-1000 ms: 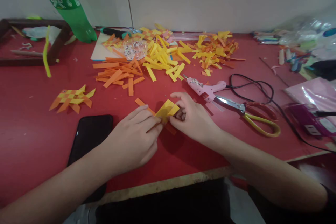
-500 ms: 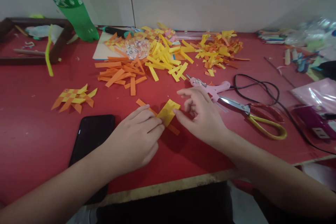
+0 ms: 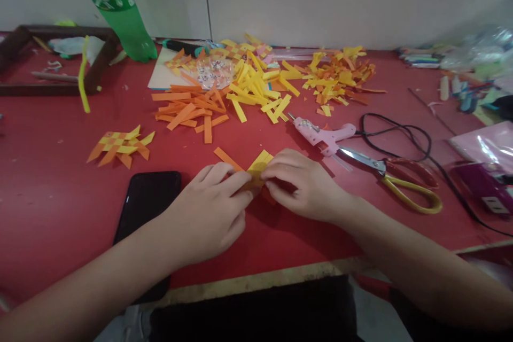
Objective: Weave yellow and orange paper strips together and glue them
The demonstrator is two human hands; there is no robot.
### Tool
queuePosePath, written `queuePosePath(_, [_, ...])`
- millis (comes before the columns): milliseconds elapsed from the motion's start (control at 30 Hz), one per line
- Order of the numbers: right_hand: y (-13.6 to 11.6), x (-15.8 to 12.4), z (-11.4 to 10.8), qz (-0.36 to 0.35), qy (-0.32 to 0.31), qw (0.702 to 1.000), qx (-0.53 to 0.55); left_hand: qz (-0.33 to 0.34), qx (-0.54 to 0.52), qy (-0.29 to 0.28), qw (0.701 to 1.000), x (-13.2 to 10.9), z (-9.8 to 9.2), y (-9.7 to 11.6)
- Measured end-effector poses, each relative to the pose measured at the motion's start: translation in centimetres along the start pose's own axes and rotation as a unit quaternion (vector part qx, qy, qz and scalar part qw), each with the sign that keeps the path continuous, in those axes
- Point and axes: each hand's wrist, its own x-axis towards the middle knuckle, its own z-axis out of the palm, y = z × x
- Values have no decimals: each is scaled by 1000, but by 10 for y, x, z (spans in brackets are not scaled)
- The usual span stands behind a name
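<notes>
Clamped on the yellow paper strips (image 3: 259, 162), the fingertips of the left hand (image 3: 218, 197) and right hand (image 3: 306, 184) meet just above the tabletop (image 3: 260, 259), nearer its front edge than its back; an orange strip (image 3: 226, 157) crosses the yellow ones, one end sticking out past the left fingers, the other mostly hidden under the right hand; just how the left thumb sits cannot be seen.

By the front edge, to the left, a black phone (image 3: 150, 197) lies partly under the left forearm; beyond it rests a woven paper fish (image 3: 120, 144) in orange and yellow; to the right, scissors (image 3: 379, 165) lie with their blades toward a pink glue gun (image 3: 323, 136), and a purple device (image 3: 479, 187) sits farther toward the right.

Farther off come loose orange strips (image 3: 188, 109), then a heap of yellow strips (image 3: 256, 85) beside a clear pack of small dotted pieces (image 3: 215, 73); mixed offcuts (image 3: 339, 75) are piled to their right; near the back edge, toward the left, a green bottle (image 3: 130, 24) stands beside a dark frame (image 3: 40, 89).
</notes>
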Motion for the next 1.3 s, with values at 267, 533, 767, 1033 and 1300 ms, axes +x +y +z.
queuePosePath(267, [0, 1, 0, 3, -12, 1000, 6, -46, -14, 20, 999, 1, -1, -1])
queuePosePath(533, [4, 3, -6, -33, -33, 998, -45, -53, -26, 31, 998, 0, 3, -3])
queuePosePath(767, [26, 2, -5, -91, -71, 993, -32, 14, -40, 94, 995, 2, 1, -12])
queuePosePath(1033, [25, 3, -3, -112, -36, 992, -34, -83, -184, 187, 961, 7, 0, -22])
queuePosePath(1300, [11, 2, 2, 169, 118, 918, 339, -195, -411, 211, 865, 4, -9, -17])
